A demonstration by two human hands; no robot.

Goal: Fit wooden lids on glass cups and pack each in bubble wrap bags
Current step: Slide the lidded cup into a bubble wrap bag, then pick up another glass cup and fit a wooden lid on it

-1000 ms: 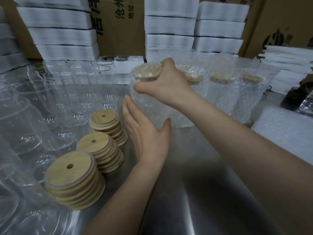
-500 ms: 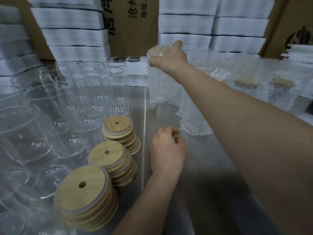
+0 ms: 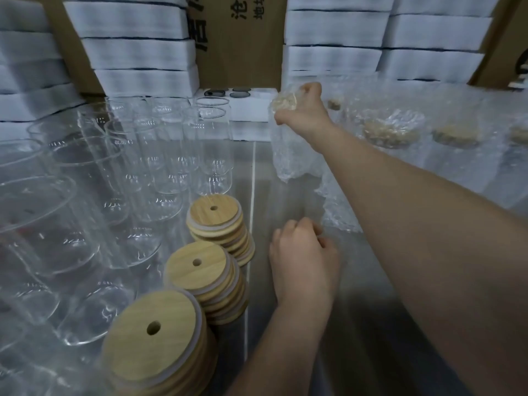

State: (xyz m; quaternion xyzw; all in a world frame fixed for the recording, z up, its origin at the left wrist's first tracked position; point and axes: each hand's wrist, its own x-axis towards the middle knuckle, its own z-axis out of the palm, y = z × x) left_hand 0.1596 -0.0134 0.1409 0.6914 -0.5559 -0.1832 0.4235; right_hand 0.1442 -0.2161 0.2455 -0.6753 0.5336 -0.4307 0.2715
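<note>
Since a second ago the right hand (image 3: 304,110) has carried the lidded glass cup in its clear bubble wrap bag (image 3: 288,150) away to the back of the table, and the left hand (image 3: 303,255), then flat and open, has curled into a loose fist with nothing seen in it. Right fingers grip the bagged cup around its top; whether its base touches the surface I cannot tell. Underneath is a dull grey steel table (image 3: 285,338) with one seam running front to back. Brown cardboard boxes (image 3: 240,38) and stacks of white foam slabs (image 3: 134,50) wall off the rear, with a white foam tray (image 3: 251,110) before them. Three stacks of round wooden lids with straw holes (image 3: 197,264) stand just left of the fist. Clear glass cups (image 3: 211,155) crowd the left side, too overlapped for a firm count. Four more bubble-wrapped lidded cups (image 3: 388,132) show at the right
</note>
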